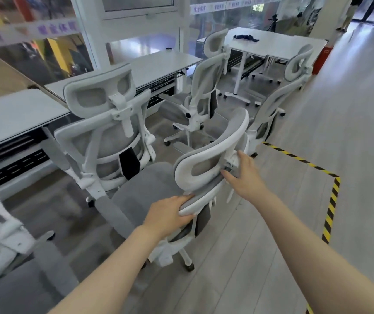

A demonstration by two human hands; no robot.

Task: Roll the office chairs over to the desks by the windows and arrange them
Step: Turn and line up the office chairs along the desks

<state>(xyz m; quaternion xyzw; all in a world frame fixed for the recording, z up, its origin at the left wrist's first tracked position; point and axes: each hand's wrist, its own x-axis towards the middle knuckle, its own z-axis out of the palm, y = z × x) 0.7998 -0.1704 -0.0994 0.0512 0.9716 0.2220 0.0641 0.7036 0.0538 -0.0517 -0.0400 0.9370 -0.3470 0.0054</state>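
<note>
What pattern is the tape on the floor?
Yellow and black diagonal stripes on the floor tape, seen in the head view.

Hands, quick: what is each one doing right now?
Left hand: closed on the top edge of the chair backrest.
Right hand: gripping the chair's headrest at its bracket.

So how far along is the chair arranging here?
One chair already sits against the near desk. Both hands, left and right, grip the held chair, not yet tucked in. Two chairs beyond stand loose between the desks.
</note>
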